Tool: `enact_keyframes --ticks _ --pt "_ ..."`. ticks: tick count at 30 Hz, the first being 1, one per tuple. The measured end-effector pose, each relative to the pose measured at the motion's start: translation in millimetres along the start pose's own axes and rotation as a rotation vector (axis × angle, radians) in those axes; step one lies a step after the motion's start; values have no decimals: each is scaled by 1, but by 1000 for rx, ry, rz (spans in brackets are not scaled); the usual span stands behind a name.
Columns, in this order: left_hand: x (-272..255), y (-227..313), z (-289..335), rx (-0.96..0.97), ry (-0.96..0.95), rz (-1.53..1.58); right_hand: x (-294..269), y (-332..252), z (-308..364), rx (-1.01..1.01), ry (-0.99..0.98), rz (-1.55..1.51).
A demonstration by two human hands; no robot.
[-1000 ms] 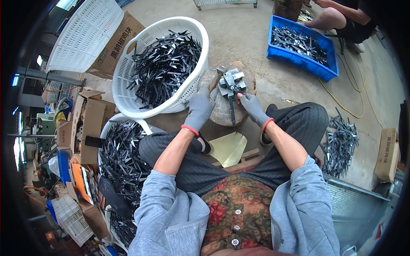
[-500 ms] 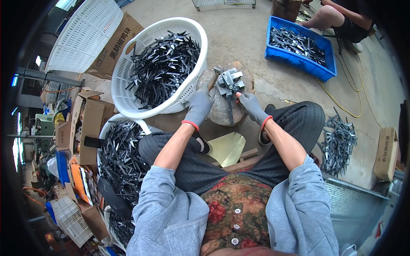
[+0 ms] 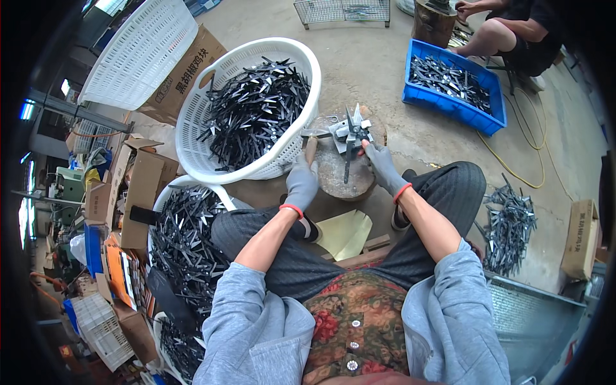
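Note:
My left hand (image 3: 301,183), in a grey glove, is closed around the wooden handle of a hammer (image 3: 311,149), its head over the left side of a round stump (image 3: 343,183). On the stump stands a grey metal block fixture (image 3: 340,136). My right hand (image 3: 382,168), gloved too, is closed on dark scissors (image 3: 348,165) at the fixture, one long part pointing toward me and a pointed blade away. My fingers partly hide where the scissors meet the block. Left of the stump, a white basket (image 3: 313,77) is heaped with similar dark pieces.
A second white basket (image 3: 221,196) of dark pieces stands by my left knee. A blue crate (image 3: 449,93) of them lies ahead right, near a seated person (image 3: 507,38). To my right are a loose pile (image 3: 510,224) and a cardboard box (image 3: 581,237); a yellow hose (image 3: 545,141) crosses the floor.
The hammer head has come down from beside the fixture toward me, with my left hand slightly lower. The scissors in my right hand now show a blade standing up past the block.

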State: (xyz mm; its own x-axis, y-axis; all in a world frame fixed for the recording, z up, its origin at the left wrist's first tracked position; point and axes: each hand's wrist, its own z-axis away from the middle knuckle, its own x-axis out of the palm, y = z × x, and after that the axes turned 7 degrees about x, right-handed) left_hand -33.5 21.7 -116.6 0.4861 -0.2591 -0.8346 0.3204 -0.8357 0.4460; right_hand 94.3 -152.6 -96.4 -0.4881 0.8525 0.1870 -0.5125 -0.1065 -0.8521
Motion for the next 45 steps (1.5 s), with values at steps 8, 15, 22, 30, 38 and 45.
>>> enact_keyframes --ticks 8,15,22,30,38,45 --pt "-77 84 -27 -290 -499 998 21 -80 26 -49 -18 -163" --pt "-92 82 -27 -172 -470 1186 29 -118 58 -235 -545 -70" --pt "-77 85 -26 -206 -472 1141 56 -117 64 -242 -634 -122" --pt "-70 93 -18 -188 -470 1128 66 -97 54 -405 -345 -60" --pt "-63 110 -13 -109 -347 1136 69 -87 48 -367 -272 -192" --pt "-62 104 -10 -141 -393 1076 69 -78 50 -446 -191 -13"
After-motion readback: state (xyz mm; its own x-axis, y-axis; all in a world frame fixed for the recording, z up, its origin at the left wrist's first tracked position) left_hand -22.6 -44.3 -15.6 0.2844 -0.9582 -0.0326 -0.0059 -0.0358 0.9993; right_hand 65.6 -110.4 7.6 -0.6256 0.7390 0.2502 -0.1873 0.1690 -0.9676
